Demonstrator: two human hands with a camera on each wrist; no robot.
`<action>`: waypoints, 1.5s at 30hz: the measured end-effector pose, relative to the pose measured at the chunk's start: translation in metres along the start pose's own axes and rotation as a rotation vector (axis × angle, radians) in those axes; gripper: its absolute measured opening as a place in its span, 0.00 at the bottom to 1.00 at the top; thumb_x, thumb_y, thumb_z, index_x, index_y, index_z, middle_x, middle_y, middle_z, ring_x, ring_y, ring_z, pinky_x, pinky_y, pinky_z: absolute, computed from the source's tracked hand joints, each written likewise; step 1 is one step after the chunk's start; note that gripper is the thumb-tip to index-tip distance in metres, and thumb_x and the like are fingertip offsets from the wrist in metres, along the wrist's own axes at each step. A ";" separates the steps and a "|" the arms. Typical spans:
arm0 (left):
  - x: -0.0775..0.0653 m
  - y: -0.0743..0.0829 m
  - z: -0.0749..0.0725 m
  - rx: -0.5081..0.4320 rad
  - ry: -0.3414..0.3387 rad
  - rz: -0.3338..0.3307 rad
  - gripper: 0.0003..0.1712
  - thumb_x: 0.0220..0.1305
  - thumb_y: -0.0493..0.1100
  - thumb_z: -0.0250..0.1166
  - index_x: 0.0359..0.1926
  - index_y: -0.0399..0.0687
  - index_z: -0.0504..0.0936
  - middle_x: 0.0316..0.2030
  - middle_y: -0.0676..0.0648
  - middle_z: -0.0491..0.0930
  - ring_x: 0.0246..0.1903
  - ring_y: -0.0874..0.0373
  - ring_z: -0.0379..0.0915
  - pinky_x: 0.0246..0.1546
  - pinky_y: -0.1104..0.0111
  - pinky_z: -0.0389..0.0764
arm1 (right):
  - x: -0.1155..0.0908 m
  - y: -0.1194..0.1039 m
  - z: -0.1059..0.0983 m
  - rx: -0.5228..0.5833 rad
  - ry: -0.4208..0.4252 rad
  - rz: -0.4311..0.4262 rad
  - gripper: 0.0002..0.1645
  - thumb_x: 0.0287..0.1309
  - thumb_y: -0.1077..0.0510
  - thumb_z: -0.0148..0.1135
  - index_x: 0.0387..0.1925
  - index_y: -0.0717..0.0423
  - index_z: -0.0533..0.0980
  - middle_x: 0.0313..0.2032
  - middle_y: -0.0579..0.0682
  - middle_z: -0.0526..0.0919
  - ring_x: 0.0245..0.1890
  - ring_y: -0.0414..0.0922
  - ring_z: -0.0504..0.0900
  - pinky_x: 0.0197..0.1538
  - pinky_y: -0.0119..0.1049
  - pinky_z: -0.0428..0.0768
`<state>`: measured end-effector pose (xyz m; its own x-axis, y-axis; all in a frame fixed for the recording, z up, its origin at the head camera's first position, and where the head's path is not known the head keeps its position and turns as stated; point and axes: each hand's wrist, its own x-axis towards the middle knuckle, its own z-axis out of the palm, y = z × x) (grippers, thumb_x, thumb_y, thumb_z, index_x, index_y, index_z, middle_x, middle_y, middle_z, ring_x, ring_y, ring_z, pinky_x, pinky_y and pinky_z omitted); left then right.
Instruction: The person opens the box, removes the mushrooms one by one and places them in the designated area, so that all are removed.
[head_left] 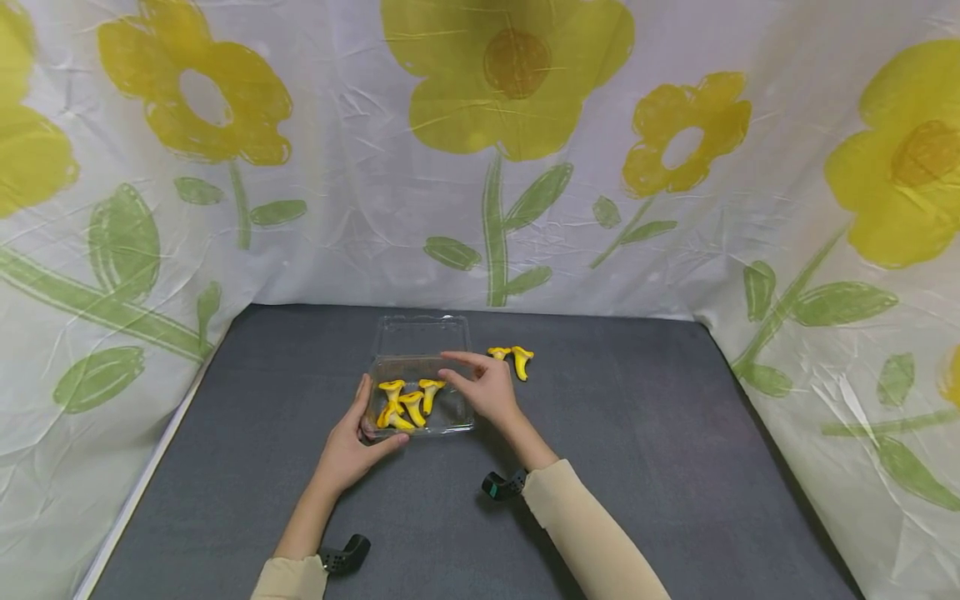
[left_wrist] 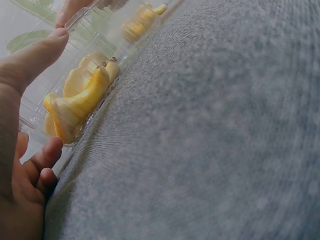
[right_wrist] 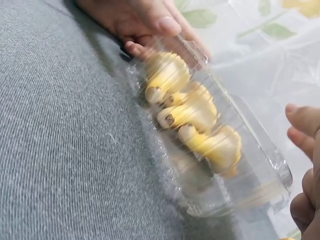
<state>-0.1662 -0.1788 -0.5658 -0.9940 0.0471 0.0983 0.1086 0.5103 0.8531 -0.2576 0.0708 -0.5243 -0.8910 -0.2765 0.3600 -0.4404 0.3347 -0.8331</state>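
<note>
A hinged clear plastic container [head_left: 444,431] sits on the dark grey tabletop, its lid [head_left: 422,337] folded back on the far side. Inside, toward the left, lie several yellow mushrooms [head_left: 413,407] with flared caps, apparently chanterelles; their stems show through the wall in the right wrist view. My left hand [head_left: 347,457] grips the container's near left corner, thumb at the front rim and fingers along the side. Over the right part of the container is my right hand [head_left: 489,388], index finger and thumb extended and apart, with nothing between them.
Beyond my right hand, two more yellow mushrooms [head_left: 522,362] lie on the grey tabletop [head_left: 630,450]. A white curtain [head_left: 360,208] printed with yellow flowers hangs along the back and both sides of the table.
</note>
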 end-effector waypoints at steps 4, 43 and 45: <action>0.000 0.000 0.001 -0.006 -0.006 -0.008 0.71 0.59 0.54 0.82 0.87 0.50 0.42 0.86 0.43 0.42 0.33 0.59 0.65 0.37 0.69 0.71 | -0.001 0.003 -0.001 -0.037 -0.015 0.053 0.18 0.65 0.55 0.76 0.54 0.55 0.89 0.49 0.54 0.92 0.10 0.30 0.48 0.21 0.30 0.58; 0.001 0.001 0.000 -0.005 -0.014 -0.010 0.70 0.58 0.53 0.82 0.87 0.54 0.42 0.86 0.46 0.43 0.33 0.58 0.65 0.38 0.69 0.71 | 0.010 -0.010 0.005 -0.446 -0.193 0.170 0.16 0.60 0.48 0.80 0.49 0.45 0.92 0.44 0.47 0.93 0.17 0.34 0.74 0.20 0.28 0.62; 0.001 0.001 0.000 -0.005 -0.015 -0.011 0.70 0.58 0.53 0.82 0.87 0.54 0.42 0.86 0.46 0.43 0.33 0.58 0.65 0.38 0.68 0.71 | 0.011 -0.012 0.006 -0.468 -0.194 0.168 0.16 0.59 0.47 0.80 0.48 0.45 0.92 0.43 0.47 0.93 0.16 0.35 0.73 0.19 0.29 0.61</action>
<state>-0.1671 -0.1783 -0.5644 -0.9952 0.0546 0.0815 0.0980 0.5068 0.8565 -0.2615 0.0587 -0.5125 -0.9363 -0.3313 0.1164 -0.3349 0.7425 -0.5801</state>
